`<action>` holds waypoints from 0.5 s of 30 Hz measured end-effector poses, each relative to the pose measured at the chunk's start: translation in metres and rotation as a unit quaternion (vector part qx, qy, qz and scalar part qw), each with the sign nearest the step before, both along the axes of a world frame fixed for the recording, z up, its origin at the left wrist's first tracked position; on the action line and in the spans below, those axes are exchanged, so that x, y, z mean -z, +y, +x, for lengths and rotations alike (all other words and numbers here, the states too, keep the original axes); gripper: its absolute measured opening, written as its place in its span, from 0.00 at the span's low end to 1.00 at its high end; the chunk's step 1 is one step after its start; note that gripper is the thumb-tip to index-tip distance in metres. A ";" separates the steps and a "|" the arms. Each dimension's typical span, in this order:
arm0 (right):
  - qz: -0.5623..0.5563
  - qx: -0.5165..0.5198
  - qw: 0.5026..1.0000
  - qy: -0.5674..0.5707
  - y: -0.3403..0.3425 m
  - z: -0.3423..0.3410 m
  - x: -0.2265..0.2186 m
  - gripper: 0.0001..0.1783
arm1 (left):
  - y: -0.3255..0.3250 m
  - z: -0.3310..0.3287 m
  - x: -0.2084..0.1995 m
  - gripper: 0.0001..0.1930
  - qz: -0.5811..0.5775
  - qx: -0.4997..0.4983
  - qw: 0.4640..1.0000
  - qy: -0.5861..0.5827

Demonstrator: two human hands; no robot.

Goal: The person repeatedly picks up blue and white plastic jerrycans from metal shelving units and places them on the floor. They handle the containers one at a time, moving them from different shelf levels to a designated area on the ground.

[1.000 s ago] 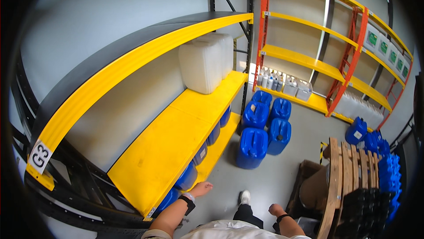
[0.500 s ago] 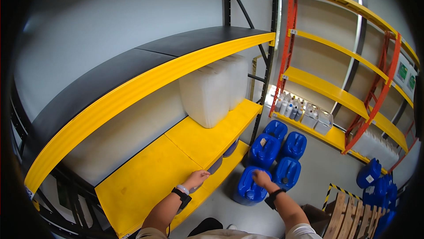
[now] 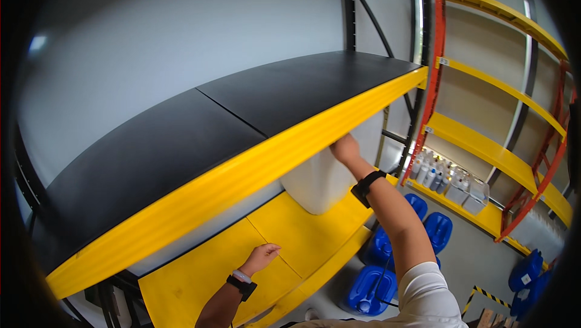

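Observation:
My right hand (image 3: 345, 149) reaches up to the top of a translucent white plastic jerrycan (image 3: 316, 184), just under the yellow front beam (image 3: 242, 164) of the rack. Its fingertips are hidden there, so whether they grip the jerrycan does not show. The jerrycan stands upright on the yellow shelf (image 3: 212, 267), its top covered by the beam. Over that same shelf, left of the jerrycan, hovers my left hand (image 3: 260, 259), its fingers loosely curled with nothing in them.
Above the yellow shelf lies a black shelf board (image 3: 151, 152). Several blue jerrycans (image 3: 370, 291) stand on the floor at the right. An orange-and-yellow rack (image 3: 493, 140) behind them holds bottles (image 3: 431, 176) and clear bins (image 3: 475, 199). Black-and-yellow tape (image 3: 484, 293) marks the floor at lower right.
My right hand has risen from over a blue jerrycan to the white jerrycan's top. The left hand stays low, now over the yellow shelf. The view has shifted closer to the rack.

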State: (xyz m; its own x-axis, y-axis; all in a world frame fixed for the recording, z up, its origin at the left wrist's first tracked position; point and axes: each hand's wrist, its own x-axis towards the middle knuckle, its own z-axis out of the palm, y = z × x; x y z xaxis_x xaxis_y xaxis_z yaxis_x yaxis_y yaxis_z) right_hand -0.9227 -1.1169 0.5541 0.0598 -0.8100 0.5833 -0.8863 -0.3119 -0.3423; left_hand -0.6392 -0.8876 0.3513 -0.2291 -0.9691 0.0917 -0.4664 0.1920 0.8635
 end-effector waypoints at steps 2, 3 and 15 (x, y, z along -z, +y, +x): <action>0.015 -0.045 0.999 -0.006 -0.028 0.001 0.000 0.21 | -0.001 0.012 -0.003 0.12 0.001 -0.018 1.000 -0.006; -0.049 -0.077 0.996 -0.012 -0.052 -0.001 0.010 0.23 | -0.003 0.016 -0.003 0.12 0.004 -0.024 1.000 -0.006; -0.002 -0.163 0.986 0.036 -0.095 0.004 0.009 0.22 | 0.027 0.062 -0.044 0.11 -0.036 -0.143 0.981 -0.124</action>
State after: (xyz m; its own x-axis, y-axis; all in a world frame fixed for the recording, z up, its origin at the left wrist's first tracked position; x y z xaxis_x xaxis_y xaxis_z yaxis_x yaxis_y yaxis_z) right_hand -0.9188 -1.2121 0.5453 0.3582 -0.7383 0.5715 -0.7612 -0.5854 -0.2792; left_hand -0.5773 -0.8603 0.3956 0.0265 -0.9902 0.1373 -0.7043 0.0790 0.7055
